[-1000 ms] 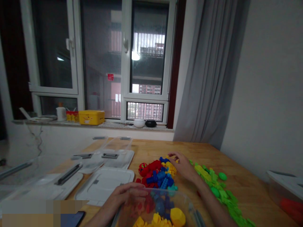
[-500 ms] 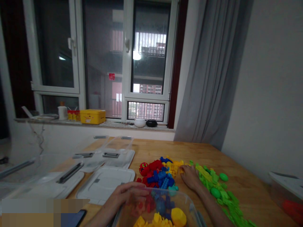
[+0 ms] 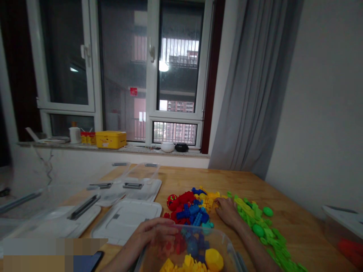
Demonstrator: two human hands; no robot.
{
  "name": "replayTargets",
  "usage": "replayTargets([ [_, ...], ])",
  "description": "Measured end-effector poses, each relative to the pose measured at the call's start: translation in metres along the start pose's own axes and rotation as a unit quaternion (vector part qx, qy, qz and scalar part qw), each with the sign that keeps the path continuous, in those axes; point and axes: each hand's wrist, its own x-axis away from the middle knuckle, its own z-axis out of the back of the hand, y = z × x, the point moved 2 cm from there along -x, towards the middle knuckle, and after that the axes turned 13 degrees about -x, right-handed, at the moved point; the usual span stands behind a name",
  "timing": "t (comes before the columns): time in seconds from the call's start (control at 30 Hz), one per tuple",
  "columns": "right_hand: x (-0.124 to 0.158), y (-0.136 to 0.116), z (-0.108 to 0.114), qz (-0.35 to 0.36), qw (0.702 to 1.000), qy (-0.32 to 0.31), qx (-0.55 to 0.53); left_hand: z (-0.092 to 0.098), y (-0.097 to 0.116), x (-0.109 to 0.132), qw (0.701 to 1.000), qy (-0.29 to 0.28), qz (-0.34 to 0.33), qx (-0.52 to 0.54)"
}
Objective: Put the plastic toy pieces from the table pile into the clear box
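In front of me stands a clear plastic box (image 3: 227,241) with yellow toy pieces (image 3: 188,264) at its bottom. My left hand (image 3: 154,232) grips the far left rim of this box, fingers laid over the edge. Beyond it, my right hand (image 3: 227,209) reaches into a pile of yellow toy pieces (image 3: 209,201) on the table. Its fingers are curled in, with yellow at the fingertips; the exact piece is hard to make out. Left of these lie blue toy pieces (image 3: 195,215) and red ones (image 3: 185,198). Green toy pieces (image 3: 275,241) spread along my right forearm.
On the left of the wooden table (image 3: 295,219) are white lids (image 3: 127,215) and clear boxes with grey latches. A phone (image 3: 89,260) lies at the near left. Another lidded box (image 3: 344,230) with red contents stands at the right edge. The windowsill (image 3: 141,150) holds a yellow box.
My right hand has shifted slightly left, its fingers closer in to the yellow pieces. My left hand and the box stay in place.
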Motion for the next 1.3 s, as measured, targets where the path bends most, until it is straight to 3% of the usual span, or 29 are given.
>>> replayTargets([
  [0.13, -0.002, -0.004, 0.003, 0.005, 1.0, 0.008, 0.0, 0.003, -0.002, 0.001, 0.999, 0.027, 0.008, -0.044],
  [0.47, -0.006, -0.028, 0.028, 0.058, 0.996, 0.046, -0.038, -0.006, 0.01, 0.002, 1.0, 0.013, 0.018, 0.003],
  [0.63, -0.003, -0.06, 0.051, 0.102, 0.991, 0.056, -0.07, -0.003, 0.007, 0.0, 1.0, 0.015, 0.017, -0.014],
  [0.8, 0.015, -0.108, 0.079, 0.166, 0.972, 0.045, -0.162, -0.002, 0.005, 0.001, 1.0, 0.014, 0.0, -0.02],
  [0.93, 0.036, -0.145, 0.098, 0.19, 0.946, -0.004, -0.263, -0.002, 0.003, 0.002, 1.0, -0.001, 0.007, -0.018],
  [1.1, 0.061, -0.176, 0.111, 0.206, 0.907, -0.119, -0.347, 0.004, -0.005, 0.001, 0.998, 0.042, -0.008, -0.052],
  [1.3, 0.086, -0.195, 0.122, 0.216, 0.913, -0.195, -0.284, 0.006, -0.01, -0.003, 1.0, 0.016, 0.003, -0.027],
])
